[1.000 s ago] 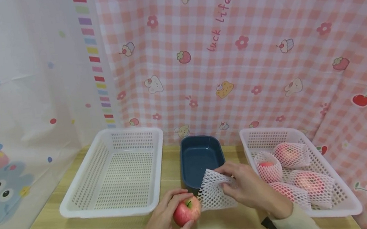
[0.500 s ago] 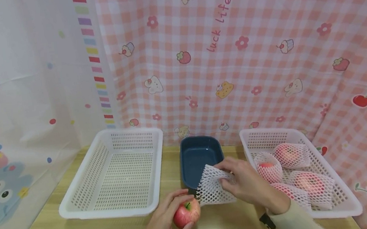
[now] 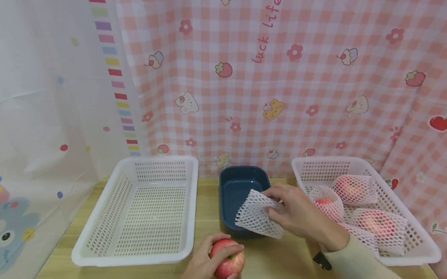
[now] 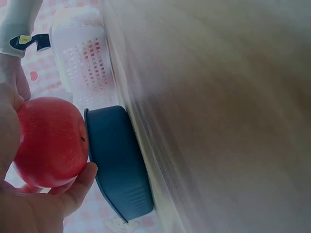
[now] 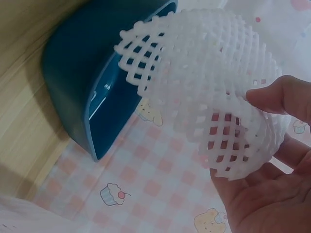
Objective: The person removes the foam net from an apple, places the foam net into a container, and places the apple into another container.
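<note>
A bare red apple (image 3: 229, 265) sits in my left hand (image 3: 200, 275), the fingers and thumb curled round it above the wooden table. The left wrist view shows the same apple (image 4: 51, 141) close up, in front of the blue container's outer wall. My right hand (image 3: 297, 214) pinches a white foam net sleeve (image 3: 258, 214) between thumb and fingers. That sleeve hangs over the near part of the dark blue container (image 3: 225, 195). Seen from the right wrist, the net (image 5: 209, 87) is slack, with no fruit inside.
On the left stands a white perforated basket (image 3: 135, 258) with nothing in it. A second white basket (image 3: 425, 245) at the right holds several apples in foam nets, such as this wrapped apple (image 3: 352, 187). A checked curtain (image 3: 242, 86) hangs behind the table.
The right hand has moved the foam net up and away from the apple, over the blue container. The left hand has stayed near its place, turning the apple slightly.
</note>
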### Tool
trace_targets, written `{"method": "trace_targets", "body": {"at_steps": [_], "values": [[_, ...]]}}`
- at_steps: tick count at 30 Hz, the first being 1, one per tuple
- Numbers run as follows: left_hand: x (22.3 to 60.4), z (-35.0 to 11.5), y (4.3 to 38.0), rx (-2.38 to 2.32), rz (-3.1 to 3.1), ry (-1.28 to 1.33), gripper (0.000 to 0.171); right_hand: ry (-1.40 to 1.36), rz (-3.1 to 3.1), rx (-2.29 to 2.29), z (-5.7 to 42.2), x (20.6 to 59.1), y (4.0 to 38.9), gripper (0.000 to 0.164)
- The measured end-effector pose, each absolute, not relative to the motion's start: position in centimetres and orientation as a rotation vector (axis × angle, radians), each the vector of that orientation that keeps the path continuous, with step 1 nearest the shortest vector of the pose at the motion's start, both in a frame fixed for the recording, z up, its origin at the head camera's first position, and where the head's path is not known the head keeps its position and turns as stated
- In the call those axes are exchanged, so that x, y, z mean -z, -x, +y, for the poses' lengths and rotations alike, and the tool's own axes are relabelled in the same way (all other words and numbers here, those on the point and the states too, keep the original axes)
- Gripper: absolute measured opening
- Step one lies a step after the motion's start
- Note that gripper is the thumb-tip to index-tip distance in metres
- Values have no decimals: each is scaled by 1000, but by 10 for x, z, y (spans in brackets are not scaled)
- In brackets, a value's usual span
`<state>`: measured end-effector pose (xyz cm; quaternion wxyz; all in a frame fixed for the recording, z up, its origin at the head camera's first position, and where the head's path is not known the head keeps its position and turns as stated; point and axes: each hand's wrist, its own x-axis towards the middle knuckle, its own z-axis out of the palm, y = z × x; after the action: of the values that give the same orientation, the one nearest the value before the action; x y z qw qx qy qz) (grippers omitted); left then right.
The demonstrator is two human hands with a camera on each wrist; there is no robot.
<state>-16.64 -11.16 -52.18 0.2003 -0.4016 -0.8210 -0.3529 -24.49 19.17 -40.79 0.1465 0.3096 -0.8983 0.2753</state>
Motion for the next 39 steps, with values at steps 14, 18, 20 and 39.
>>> {"method": "trace_targets", "body": {"at_steps": [14,18,20,39], "values": [[523,-112,165,769,-2324,1149,70,-833,-2565,-707,182,406,274,20],[524,-112,165,756,-2325,1152,69,-832,-2586,-674,177,407,286,21],[524,-112,165,775,-2341,1151,69,-833,-2581,-637,173,409,293,20],[519,-107,169,881,-2417,1182,59,-763,-2744,-382,145,434,367,21]]}}
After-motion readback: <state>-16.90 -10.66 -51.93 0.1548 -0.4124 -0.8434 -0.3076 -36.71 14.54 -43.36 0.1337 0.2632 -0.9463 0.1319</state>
